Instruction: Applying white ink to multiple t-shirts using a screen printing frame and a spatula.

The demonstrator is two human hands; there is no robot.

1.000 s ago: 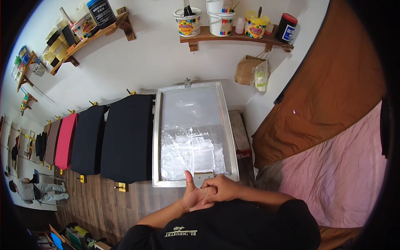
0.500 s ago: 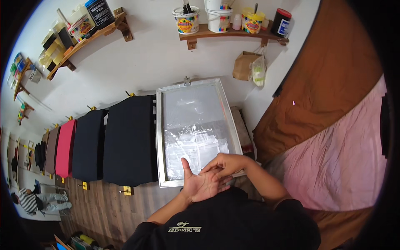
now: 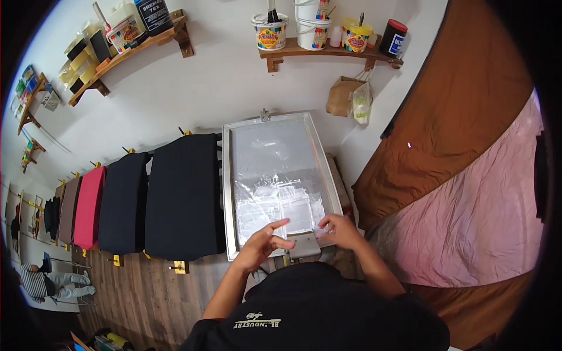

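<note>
A screen-printing frame (image 3: pixel 229 193) with a pale metal rim lies in front of me. Its grey mesh (image 3: pixel 272 149) carries shiny clear film and whitish patches (image 3: pixel 257 213) on the near half. Over the near left part of the frame is my left hand (image 3: pixel 262 244), thumb and fingers spread, with nothing visible in it. My right hand (image 3: pixel 341 231) hovers by the near right corner, its fingers curled together. Something small and translucent may be at those fingertips, too faint to name. Between the hands, a light metal bracket (image 3: pixel 304 247) shows at the near rim.
Left of the frame stands a row of fabric-covered printing boards, black (image 3: pixel 181 199) and red (image 3: pixel 89 207). Wall shelves (image 3: pixel 328 51) hold tubs and jars. Brown and pink cloth (image 3: pixel 456 216) hangs at right. A person in a striped top (image 3: pixel 36 281) is at far left.
My hands were together, the right fingers pinching at the open left palm. They have now parted: the left turned over and moved slightly left, the right moved right. The near-rim bracket is now uncovered.
</note>
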